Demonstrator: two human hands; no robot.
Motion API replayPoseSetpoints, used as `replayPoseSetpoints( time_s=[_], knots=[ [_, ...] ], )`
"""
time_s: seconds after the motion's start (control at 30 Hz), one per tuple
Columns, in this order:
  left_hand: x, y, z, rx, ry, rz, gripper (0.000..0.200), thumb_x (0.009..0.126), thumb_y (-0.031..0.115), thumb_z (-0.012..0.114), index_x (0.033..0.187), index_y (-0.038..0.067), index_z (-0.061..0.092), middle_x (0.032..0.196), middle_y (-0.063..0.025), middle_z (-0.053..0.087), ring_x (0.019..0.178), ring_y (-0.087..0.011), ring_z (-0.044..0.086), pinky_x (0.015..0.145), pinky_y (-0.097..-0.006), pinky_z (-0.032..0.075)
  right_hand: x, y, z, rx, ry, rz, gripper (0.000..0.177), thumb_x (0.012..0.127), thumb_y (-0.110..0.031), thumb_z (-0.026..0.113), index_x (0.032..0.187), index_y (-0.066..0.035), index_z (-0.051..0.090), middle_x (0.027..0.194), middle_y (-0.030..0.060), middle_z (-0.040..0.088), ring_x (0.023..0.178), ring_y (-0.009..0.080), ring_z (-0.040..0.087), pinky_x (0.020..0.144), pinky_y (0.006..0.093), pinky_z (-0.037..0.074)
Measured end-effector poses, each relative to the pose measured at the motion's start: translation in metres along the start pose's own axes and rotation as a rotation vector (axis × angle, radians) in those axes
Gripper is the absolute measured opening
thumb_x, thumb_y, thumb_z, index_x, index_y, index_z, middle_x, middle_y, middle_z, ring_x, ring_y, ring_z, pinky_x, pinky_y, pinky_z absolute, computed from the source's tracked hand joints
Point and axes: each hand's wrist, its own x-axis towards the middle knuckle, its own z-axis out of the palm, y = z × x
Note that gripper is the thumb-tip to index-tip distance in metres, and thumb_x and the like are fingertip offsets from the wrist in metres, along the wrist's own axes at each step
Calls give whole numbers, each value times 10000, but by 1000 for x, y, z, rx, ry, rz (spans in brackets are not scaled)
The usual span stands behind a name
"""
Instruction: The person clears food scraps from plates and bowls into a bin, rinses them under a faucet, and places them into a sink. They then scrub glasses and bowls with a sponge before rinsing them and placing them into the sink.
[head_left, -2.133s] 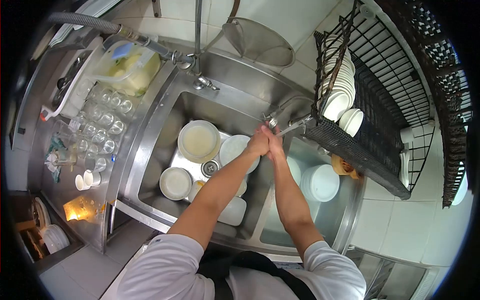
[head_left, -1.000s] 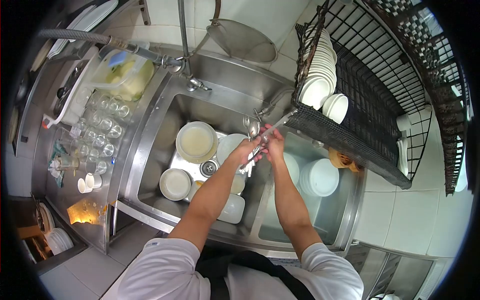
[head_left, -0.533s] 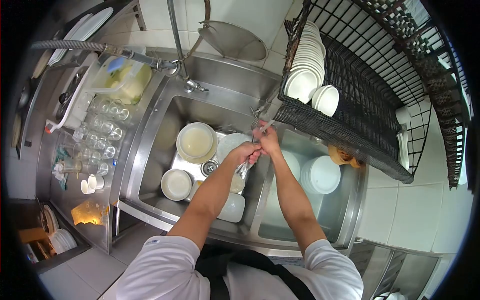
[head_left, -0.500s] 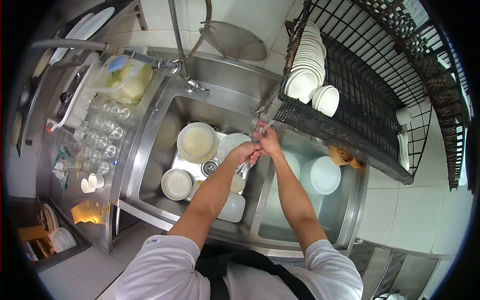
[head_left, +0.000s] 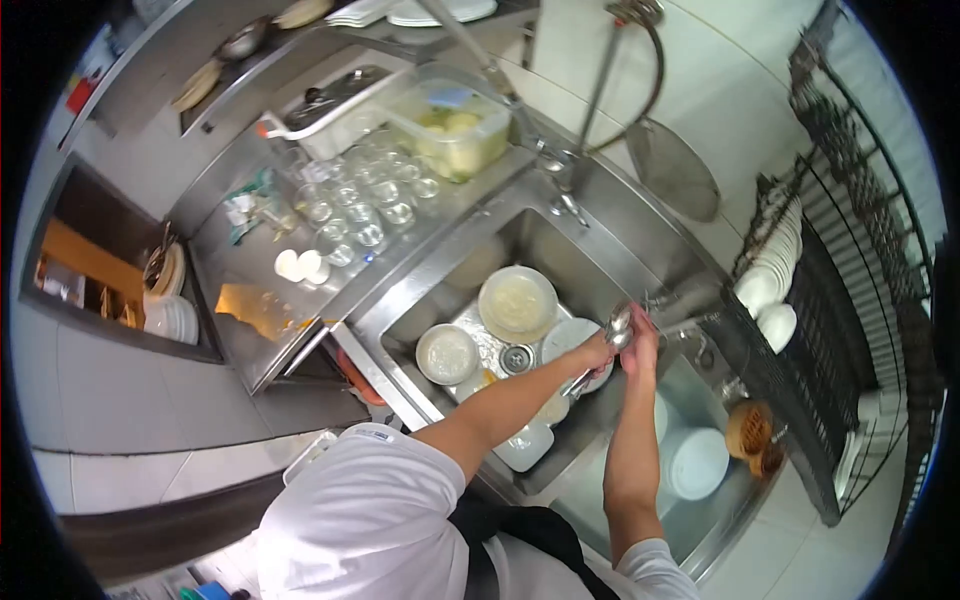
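Observation:
My left hand (head_left: 597, 352) is closed round a bunch of metal spoons (head_left: 620, 322) over the divider side of the left sink basin. The spoon bowls stick out above the fist, and the handles point down to the left. Against the bowls, my right hand (head_left: 640, 345) has its fingers curled, partly hidden by the spoons. Below lie a white plate (head_left: 570, 338), partly behind my left arm, a stack of bowls (head_left: 518, 305), a soiled bowl (head_left: 447, 354) and a rectangular white dish (head_left: 525, 447).
White plates (head_left: 697, 464) sit in the water-filled right basin (head_left: 590, 500). A black rack (head_left: 800, 400) holds white bowls (head_left: 768, 285). On the left counter stand several glasses (head_left: 365, 215), two white cups (head_left: 302, 266) and a clear tub (head_left: 450, 130). A faucet (head_left: 568, 205) rises behind the basins.
My view has turned left, so the sink appears rotated and further right. Both hands remain together on the spoons, whose bowls show more clearly now.

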Motion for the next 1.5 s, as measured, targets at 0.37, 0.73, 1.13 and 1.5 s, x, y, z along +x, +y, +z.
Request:
replayPoseSetpoints(
  time_s=[0.37,0.73,1.13,1.5],
  knots=[
    [-132,276,-324,-780,282,821,135,945,130,441,938,27,528,739,-81,540,630,-197,558,520,-346,461,-142,54,-16,284,143,350,353,965,-349,552,1221,-108,577,1234,112,614,1120,263,575,941,485,475],
    [-345,270,-447,-808,905,1264,396,960,249,541,1278,37,435,1051,-184,602,904,-295,641,810,-402,548,-181,147,85,20,290,730,146,930,-256,585,992,-126,608,913,21,639,802,190,602,705,381,519],
    [-555,14,-558,-1475,1864,1008,497,805,273,664,1156,172,327,1168,-73,431,972,-224,471,807,-383,450,-106,129,364,-874,-344,147,204,871,-199,590,776,-27,647,696,55,636,607,143,591,603,258,447],
    [-549,-35,-524,-1381,1644,956,531,849,219,621,1284,175,321,1183,-75,487,1012,-245,527,796,-405,479,-242,344,809,-752,-1350,353,239,931,-223,613,1076,-34,620,852,42,609,708,139,579,615,285,516]
  ],
)
